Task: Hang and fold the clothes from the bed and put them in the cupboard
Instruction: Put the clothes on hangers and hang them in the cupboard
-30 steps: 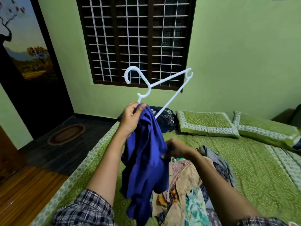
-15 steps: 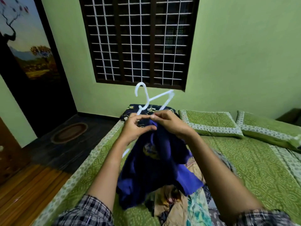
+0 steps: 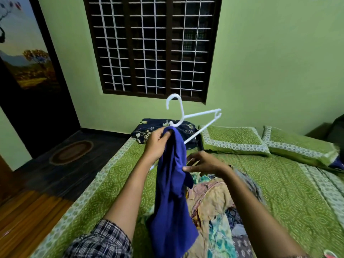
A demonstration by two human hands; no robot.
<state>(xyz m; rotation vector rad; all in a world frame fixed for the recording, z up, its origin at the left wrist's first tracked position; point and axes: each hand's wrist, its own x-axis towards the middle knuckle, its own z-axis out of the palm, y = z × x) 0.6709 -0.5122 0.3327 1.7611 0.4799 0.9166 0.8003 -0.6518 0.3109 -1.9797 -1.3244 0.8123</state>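
Fingers of the left hand (image 3: 158, 146) are curled tight round the bunched top of a blue garment (image 3: 171, 202), which is held up above the near left part of the bed (image 3: 279, 183). The cloth is let hang in a long narrow fold down to the bed's near edge. A white plastic hanger (image 3: 195, 116) is seen rising out of the same fist: its hook is turned up and its one visible shoulder is pointed toward the head of the bed. Its neck is lost in the fabric at the fist, so it cannot be told whether it is gripped directly or through the cloth.

The right hand (image 3: 202, 162) is held lower, over the middle of the bed, with its fingers half spread and relaxed. Only the thumb tip is laid against the garment's side edge, and nothing is seen closed in that hand.

A heap of mixed printed clothes (image 3: 214, 211) is spread on the bed beneath both forearms. Two green pillows (image 3: 232, 140) and a dark floral pillow (image 3: 149, 127) are lined up at the head of the bed, under a barred window (image 3: 152, 47). An oval rug (image 3: 71, 152) is laid on the floor to the left of the bed.
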